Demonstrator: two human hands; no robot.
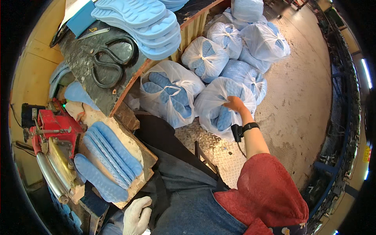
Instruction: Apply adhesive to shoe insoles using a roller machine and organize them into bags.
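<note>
My right hand (235, 104), bare, reaches out to a translucent plastic bag (219, 124) of blue soles on the floor. Its fingers are closed on the gathered plastic at the bag's top. A black strap with a small black device sits on that wrist. Low in the view is my left hand (137, 216) in a white glove, its thumb and fingers apart and nothing visible in them. Close to it, a light board (150, 158) carries a row of blue soles (113, 152) standing on edge. Another blue sole (101, 178) leans in front of them.
Several tied bags (205, 58) of blue soles crowd the floor beyond. On the dark workbench (76, 55) lie black-handled scissors (113, 62) and a stack of blue soles (156, 35). A red machine with metal rollers (58, 125) stands at the left; a dark metal frame (338, 113) runs along the right.
</note>
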